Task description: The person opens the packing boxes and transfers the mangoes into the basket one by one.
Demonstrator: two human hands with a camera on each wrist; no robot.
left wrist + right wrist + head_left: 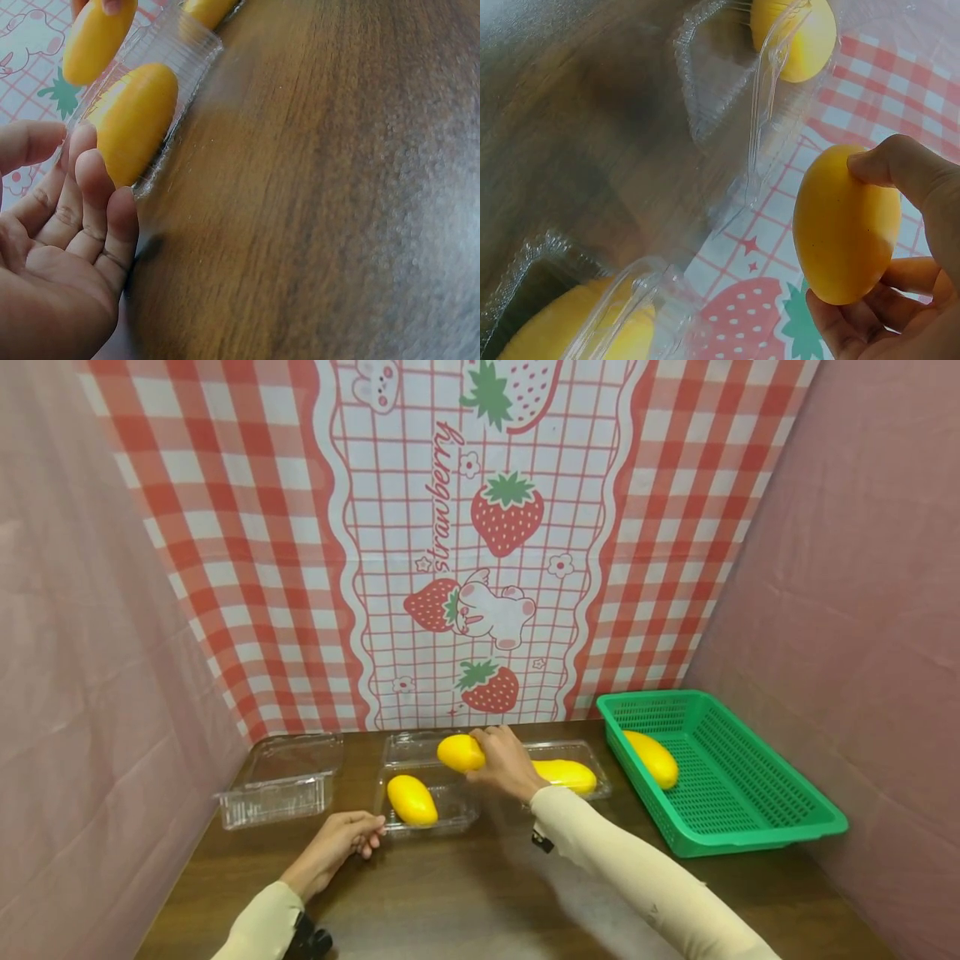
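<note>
My right hand (504, 763) holds a yellow mango (846, 225) between thumb and fingers, raised over the middle clear plastic container (457, 817). A second mango (412, 800) lies inside that container, toward its left side. At the container's near left corner, my left hand (339, 846) pinches the plastic edge between thumb and forefinger, its other fingers loosely bent. To the right, partly behind my right wrist, another clear container (602, 787) has yellow mango (567, 775) in it; how many pieces is hidden.
A green basket (757, 842) stands at the right with one mango (654, 760) against its left wall. An open clear container (273, 802) with a raised lid sits at the left. A checked strawberry cloth (480, 543) hangs behind the brown wooden table (450, 902).
</note>
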